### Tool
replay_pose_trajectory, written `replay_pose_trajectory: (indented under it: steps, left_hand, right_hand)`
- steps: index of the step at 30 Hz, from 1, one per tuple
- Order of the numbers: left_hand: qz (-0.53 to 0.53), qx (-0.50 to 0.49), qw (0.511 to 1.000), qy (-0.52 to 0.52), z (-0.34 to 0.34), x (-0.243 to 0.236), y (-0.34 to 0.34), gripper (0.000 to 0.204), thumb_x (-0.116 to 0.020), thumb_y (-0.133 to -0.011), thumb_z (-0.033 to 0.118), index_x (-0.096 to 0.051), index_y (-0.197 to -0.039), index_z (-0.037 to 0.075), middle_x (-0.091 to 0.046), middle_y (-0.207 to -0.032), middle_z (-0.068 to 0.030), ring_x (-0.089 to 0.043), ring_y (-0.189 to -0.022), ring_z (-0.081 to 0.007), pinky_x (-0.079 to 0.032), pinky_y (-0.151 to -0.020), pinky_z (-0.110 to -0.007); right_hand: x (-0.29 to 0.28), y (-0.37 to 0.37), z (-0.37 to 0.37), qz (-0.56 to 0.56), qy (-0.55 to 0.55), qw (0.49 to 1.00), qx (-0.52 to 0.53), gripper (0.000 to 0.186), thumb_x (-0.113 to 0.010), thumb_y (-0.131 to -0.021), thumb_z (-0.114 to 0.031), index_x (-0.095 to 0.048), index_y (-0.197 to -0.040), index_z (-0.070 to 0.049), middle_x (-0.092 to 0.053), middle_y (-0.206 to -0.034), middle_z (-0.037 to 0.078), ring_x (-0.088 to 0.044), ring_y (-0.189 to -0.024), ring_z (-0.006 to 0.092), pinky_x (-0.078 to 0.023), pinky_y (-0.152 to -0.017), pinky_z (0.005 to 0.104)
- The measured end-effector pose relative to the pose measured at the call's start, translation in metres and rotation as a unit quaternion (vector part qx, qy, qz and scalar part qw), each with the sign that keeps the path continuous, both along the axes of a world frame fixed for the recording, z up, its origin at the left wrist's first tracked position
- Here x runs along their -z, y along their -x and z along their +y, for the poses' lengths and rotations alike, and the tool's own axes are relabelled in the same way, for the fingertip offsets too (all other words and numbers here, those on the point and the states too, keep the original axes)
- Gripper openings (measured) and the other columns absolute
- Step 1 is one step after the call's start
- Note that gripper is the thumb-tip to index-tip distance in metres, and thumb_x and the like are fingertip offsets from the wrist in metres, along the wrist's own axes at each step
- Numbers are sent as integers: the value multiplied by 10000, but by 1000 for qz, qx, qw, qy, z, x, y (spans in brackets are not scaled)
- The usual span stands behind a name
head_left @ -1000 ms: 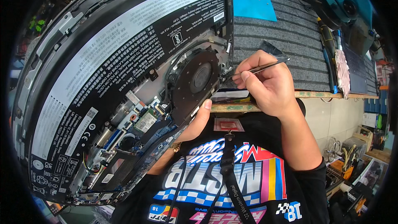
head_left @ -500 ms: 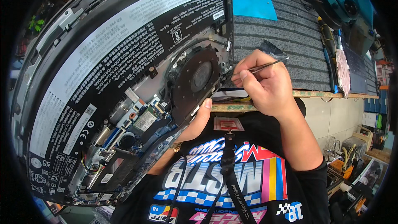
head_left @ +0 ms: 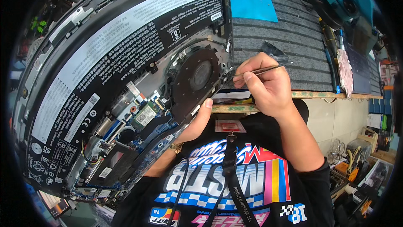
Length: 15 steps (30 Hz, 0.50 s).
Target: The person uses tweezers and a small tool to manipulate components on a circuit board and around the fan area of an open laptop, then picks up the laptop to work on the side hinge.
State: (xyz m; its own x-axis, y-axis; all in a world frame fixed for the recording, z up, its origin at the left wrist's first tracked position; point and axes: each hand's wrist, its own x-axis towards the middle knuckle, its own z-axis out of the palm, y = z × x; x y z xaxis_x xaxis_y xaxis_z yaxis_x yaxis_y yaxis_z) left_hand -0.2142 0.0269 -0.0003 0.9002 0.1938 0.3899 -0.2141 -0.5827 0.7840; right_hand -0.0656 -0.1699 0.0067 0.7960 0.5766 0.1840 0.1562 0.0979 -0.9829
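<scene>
An opened laptop base (head_left: 161,82) is tilted up on the left, its insides facing me. My left hand (head_left: 198,122) grips its near edge from below, with the thumb beside the dark cooling fan (head_left: 197,76); the other fingers are hidden behind the base. In my right hand (head_left: 270,88) a pair of thin metal tweezers (head_left: 273,68) is pinched between thumb and fingers. Its working end is at the base's right edge, close to the fan, where the contact is too small to make out. A long black battery (head_left: 121,55) and a blue circuit board (head_left: 157,141) fill much of the base.
Behind my right hand lies a striped grey mat (head_left: 294,38) on the workbench, with a blue sheet (head_left: 254,0) on it. A screwdriver (head_left: 328,34) and a crumpled pinkish cloth (head_left: 345,73) lie at the right. Black plastic film (head_left: 273,49) rests near my knuckles.
The laptop base has shifted slightly up and left, my left hand with it. My right hand has moved a little left, and the tweezers lie flatter.
</scene>
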Motion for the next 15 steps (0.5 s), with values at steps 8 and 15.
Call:
replay_pose_trajectory:
  steps: [8, 15]
  left_hand:
    - [-9, 8, 1000, -16, 1, -1, -2, 293, -717, -1024, 80, -733, -1306, 4, -772, -1233, -161, -751, -1103, -298, -584, -968, -405]
    - [-3, 3, 1000, -25, 0, -1, 0, 297, -719, -1027, 92, -731, -1311, 8, -768, -1240, -161, -747, -1114, -297, -580, -977, -408]
  right_hand:
    - [-6, 0, -1, -70, 78, 994, -2, 103, -661, -1007, -39, -697, -975, 52, -761, -880, 119, -788, -788, 157, -595, -728, 300]
    - [-17, -5, 4, -208, 114, 971, -14, 122, -677, -962, -25, -682, -883, 68, -694, -825, 144, -767, -715, 233, -568, -661, 332]
